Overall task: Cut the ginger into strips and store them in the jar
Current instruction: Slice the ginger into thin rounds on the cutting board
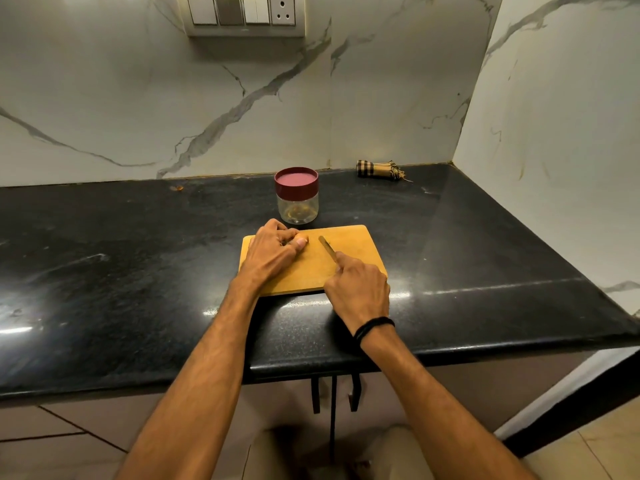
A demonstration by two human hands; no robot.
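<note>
from my remote seat, the biggest thing on the feed is the white marble wall with grey veins, a switch panel mounted high on it. below runs the black stone counter, glossy with glare. a wooden cutting board lies flat near its front edge.

the left hand sits on the board's far left corner, fingers curled down with the thumb tip showing. i'd expect the ginger under it, but it's hidden, so i cannot tell whether the hand is clamped on anything. the right hand is at the board's near right corner, wrapped tight round the handle of a knife, index finger laid along the spine, a black band on the wrist.

the jar stands upright on the counter just behind the board — clear glass, its maroon lid on. a rolled checked cloth lies against the back wall, well to the right. the knife blade points away and left, low over the board, between the two hands.
</note>
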